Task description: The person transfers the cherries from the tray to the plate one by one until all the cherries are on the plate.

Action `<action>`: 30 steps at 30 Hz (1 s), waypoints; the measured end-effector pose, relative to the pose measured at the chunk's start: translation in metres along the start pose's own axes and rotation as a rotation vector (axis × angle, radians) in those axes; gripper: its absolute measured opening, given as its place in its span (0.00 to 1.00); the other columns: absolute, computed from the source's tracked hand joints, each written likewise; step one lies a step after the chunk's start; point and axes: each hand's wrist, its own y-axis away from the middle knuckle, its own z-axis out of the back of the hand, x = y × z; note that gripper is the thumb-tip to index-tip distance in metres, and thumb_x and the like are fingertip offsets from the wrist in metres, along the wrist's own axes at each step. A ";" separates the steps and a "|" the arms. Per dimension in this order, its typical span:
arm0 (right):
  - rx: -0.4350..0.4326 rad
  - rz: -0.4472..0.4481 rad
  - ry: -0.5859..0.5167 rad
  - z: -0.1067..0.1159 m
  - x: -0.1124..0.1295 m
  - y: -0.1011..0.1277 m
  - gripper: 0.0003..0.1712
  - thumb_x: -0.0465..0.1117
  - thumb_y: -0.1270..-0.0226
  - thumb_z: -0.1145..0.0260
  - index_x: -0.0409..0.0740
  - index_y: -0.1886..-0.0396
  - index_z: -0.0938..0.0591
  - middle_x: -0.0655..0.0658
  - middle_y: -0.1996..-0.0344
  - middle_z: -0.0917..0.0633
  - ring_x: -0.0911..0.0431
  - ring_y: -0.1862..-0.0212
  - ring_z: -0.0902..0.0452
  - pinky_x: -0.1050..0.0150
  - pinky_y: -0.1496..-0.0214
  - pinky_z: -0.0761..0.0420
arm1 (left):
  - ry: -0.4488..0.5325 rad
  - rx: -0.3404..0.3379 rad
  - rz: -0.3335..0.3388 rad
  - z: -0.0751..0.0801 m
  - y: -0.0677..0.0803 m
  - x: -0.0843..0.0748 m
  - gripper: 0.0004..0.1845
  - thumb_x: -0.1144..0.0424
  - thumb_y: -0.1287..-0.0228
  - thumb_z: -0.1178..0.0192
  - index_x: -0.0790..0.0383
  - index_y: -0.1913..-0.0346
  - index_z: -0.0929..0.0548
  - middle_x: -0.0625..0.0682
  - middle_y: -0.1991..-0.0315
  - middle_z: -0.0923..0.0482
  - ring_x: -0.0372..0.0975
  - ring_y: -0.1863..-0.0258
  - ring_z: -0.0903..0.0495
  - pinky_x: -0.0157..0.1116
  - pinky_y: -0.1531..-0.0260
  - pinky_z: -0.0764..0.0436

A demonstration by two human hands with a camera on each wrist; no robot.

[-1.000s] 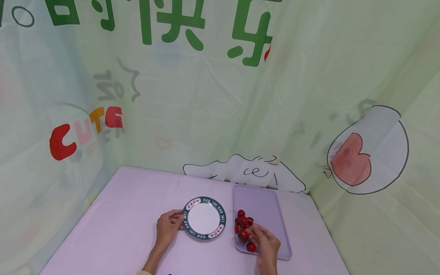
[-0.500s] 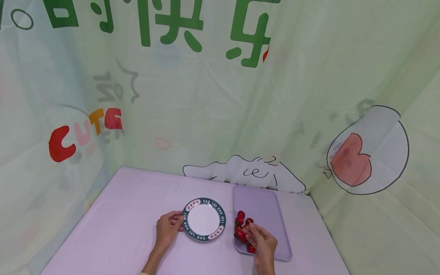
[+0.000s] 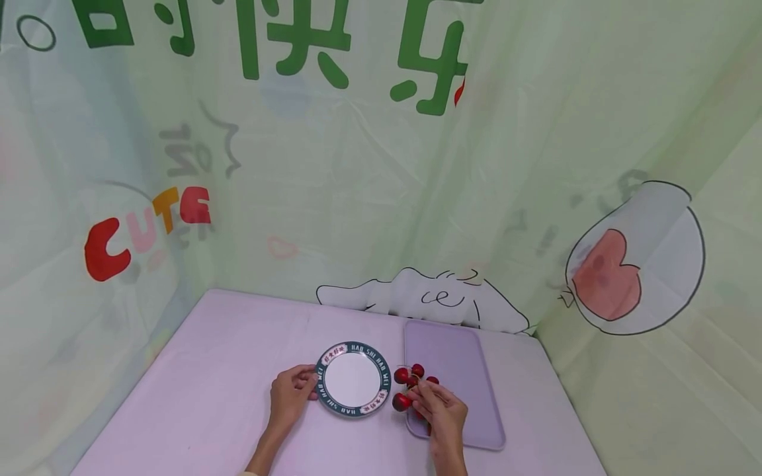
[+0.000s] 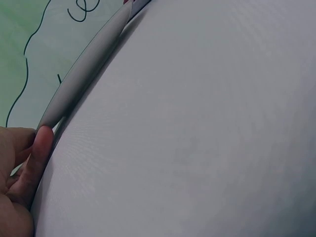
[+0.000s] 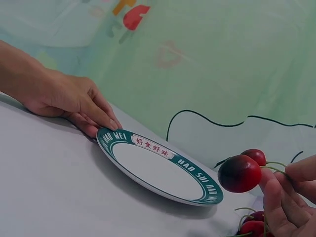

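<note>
My left hand (image 3: pixel 290 396) pinches the left rim of a round white plate (image 3: pixel 353 379) with a dark green lettered border. In the left wrist view, thumb and finger meet on the edge of the tilted plate (image 4: pixel 91 64). My right hand (image 3: pixel 442 411) holds thin green stems between thumb and fingers. From them hang two dark red cherries (image 5: pixel 240 173), raised between the plate and the lilac tray (image 3: pixel 446 347). Several more cherries (image 3: pixel 418 370) lie at the tray's left side, partly hidden by my right hand. The plate bears nothing.
A pale lilac cloth covers the table (image 3: pixel 238 357). Behind it and at the sides hangs a light green printed curtain (image 3: pixel 333 198), which meets the table's far edge. The tray's far and right parts show bare surface.
My right hand has lifted the two cherries by their stems from the pile and moved left, past the tray's left edge. My left hand and the plate have stayed in place.
</note>
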 end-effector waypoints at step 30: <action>0.081 0.005 0.036 -0.020 -0.050 -0.028 0.17 0.36 0.24 0.26 0.26 0.45 0.12 0.38 0.62 0.05 0.54 0.66 0.05 0.65 0.59 0.06 | -0.002 0.023 0.040 -0.001 -0.003 0.006 0.14 0.68 0.23 0.32 0.64 0.40 0.11 0.55 0.58 0.10 0.35 0.75 0.13 0.26 0.69 0.12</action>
